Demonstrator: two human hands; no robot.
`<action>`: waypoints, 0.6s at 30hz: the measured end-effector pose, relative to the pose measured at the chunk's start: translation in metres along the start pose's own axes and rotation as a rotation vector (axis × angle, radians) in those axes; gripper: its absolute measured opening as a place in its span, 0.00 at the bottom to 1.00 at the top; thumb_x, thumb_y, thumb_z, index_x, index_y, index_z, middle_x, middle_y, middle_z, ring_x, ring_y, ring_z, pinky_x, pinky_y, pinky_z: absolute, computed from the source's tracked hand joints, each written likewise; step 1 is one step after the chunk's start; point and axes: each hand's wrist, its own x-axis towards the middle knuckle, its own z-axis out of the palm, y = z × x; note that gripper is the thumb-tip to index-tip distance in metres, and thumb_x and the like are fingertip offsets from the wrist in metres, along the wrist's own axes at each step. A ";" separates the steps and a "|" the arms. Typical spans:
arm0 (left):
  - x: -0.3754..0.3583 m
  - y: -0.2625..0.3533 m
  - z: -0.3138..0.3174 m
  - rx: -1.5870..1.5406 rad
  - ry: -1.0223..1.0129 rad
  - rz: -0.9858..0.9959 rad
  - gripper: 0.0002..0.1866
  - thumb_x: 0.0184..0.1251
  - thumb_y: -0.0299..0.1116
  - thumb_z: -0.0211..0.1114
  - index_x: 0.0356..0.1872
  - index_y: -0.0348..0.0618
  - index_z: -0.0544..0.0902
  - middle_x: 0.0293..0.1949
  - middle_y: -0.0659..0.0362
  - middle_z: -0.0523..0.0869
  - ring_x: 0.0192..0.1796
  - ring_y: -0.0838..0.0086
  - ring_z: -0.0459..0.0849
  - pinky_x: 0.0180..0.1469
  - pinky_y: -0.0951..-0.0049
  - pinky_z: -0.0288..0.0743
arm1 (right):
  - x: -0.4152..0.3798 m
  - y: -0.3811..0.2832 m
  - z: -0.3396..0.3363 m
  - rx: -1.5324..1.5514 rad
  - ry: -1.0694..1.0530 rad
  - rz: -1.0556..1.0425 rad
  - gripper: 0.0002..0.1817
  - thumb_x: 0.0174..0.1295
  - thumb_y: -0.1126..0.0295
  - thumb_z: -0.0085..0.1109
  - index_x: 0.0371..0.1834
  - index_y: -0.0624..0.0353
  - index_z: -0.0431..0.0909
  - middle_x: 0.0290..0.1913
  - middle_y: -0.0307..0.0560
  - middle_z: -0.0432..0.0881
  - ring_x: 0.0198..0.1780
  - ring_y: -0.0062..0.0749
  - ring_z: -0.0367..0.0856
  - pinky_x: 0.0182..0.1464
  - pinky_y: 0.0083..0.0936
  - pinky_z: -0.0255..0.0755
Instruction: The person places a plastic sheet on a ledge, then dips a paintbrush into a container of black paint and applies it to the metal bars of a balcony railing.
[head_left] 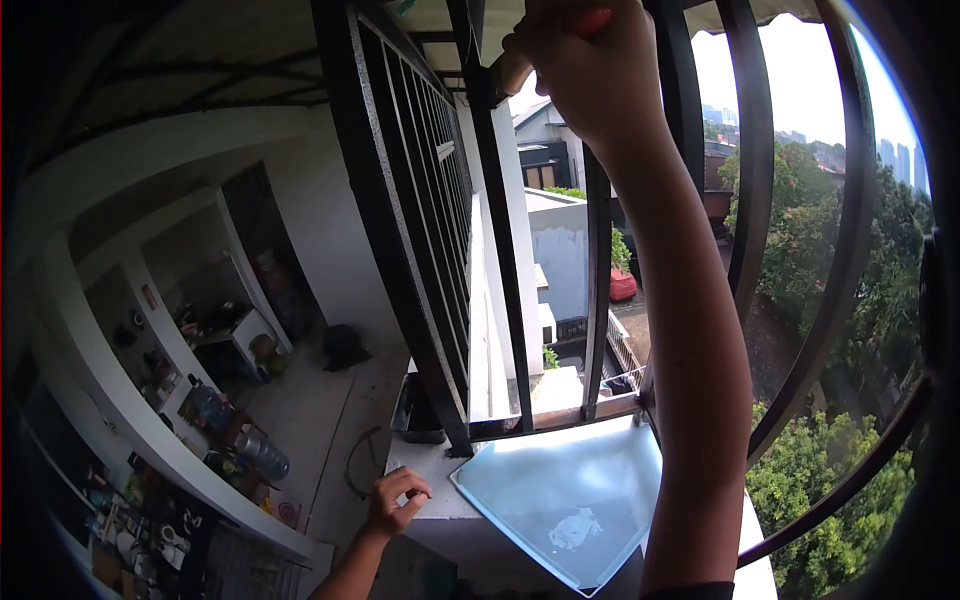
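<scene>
My right hand (pixel 595 85) is raised at the top of the view, its fingers wrapped round a red-handled tool (pixel 588 20). The tool's working end is mostly hidden, so its exact kind does not show. This hand is right beside a dark metal bar (pixel 500 200) of the railing. Lower down, my left hand (pixel 398 502) hangs beside the white ledge, its fingers loosely curled in and nothing visible in them. Just right of it, a pale blue sheet (pixel 560 480) with a whitish patch lies on the ledge, one corner jutting over the edge.
A black container (pixel 418 410) stands on the ledge (pixel 445 500) at the foot of the railing. Curved bars (pixel 755 150) close off the right side, with trees (pixel 830 450) beyond. Below left is a floor with water bottles (pixel 262 455) and household clutter.
</scene>
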 end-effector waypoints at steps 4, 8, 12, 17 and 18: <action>0.001 -0.002 -0.002 -0.016 -0.007 0.011 0.05 0.56 0.27 0.63 0.28 0.38 0.85 0.30 0.57 0.85 0.28 0.76 0.81 0.33 0.75 0.74 | -0.044 0.005 0.001 0.245 0.039 -0.129 0.05 0.49 0.80 0.66 0.26 0.63 0.77 0.24 0.37 0.78 0.28 0.21 0.76 0.34 0.21 0.71; 0.002 -0.005 0.000 -0.028 -0.008 0.028 0.04 0.57 0.25 0.63 0.28 0.38 0.85 0.30 0.58 0.84 0.28 0.77 0.81 0.32 0.76 0.74 | -0.049 0.000 -0.003 0.210 -0.124 -0.059 0.07 0.46 0.80 0.63 0.22 0.63 0.72 0.21 0.36 0.70 0.28 0.23 0.70 0.36 0.26 0.67; 0.003 -0.005 0.003 -0.034 -0.017 0.046 0.03 0.56 0.25 0.63 0.28 0.38 0.85 0.29 0.58 0.84 0.28 0.77 0.81 0.33 0.76 0.74 | -0.013 -0.026 -0.010 0.105 -0.109 0.049 0.02 0.60 0.78 0.57 0.31 0.64 0.78 0.27 0.45 0.79 0.32 0.30 0.79 0.37 0.30 0.74; 0.001 -0.009 0.000 -0.052 -0.006 0.013 0.05 0.56 0.27 0.62 0.28 0.37 0.85 0.30 0.56 0.85 0.30 0.75 0.81 0.34 0.75 0.74 | 0.030 -0.016 0.006 -0.353 0.122 -0.148 0.06 0.65 0.74 0.57 0.38 0.62 0.83 0.33 0.52 0.86 0.35 0.41 0.87 0.38 0.34 0.82; -0.001 -0.010 0.000 -0.071 0.003 0.009 0.05 0.56 0.27 0.63 0.28 0.37 0.85 0.30 0.56 0.85 0.30 0.75 0.81 0.34 0.75 0.74 | 0.044 -0.009 0.014 -0.350 0.121 -0.154 0.06 0.65 0.74 0.57 0.38 0.62 0.83 0.33 0.52 0.86 0.35 0.41 0.87 0.38 0.34 0.82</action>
